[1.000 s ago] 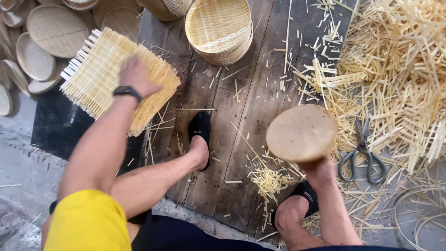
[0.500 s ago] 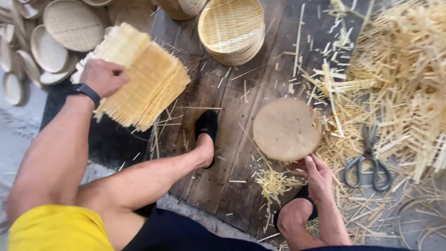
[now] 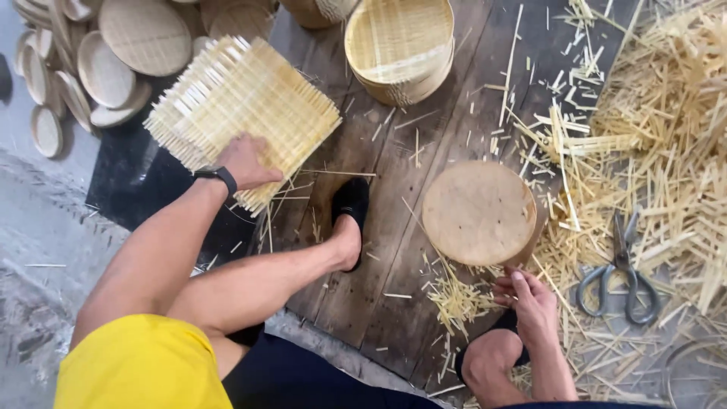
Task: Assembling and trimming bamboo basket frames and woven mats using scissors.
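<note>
Dark, worn wooden planks (image 3: 394, 250) form the work floor, with grey concrete (image 3: 45, 227) to the left. A large heap of pale bamboo offcuts (image 3: 666, 136) covers the right side, grey metal scissors (image 3: 617, 276) lying on it. Far left, round woven trays (image 3: 113, 53) are stacked; a round woven bamboo basket (image 3: 400, 45) stands far centre. The left hand (image 3: 244, 163) grips a square woven bamboo mat (image 3: 238, 106) by its near edge. The right hand (image 3: 530, 303), fingers loosely curled, touches the near rim of a round wooden block (image 3: 477, 212).
</note>
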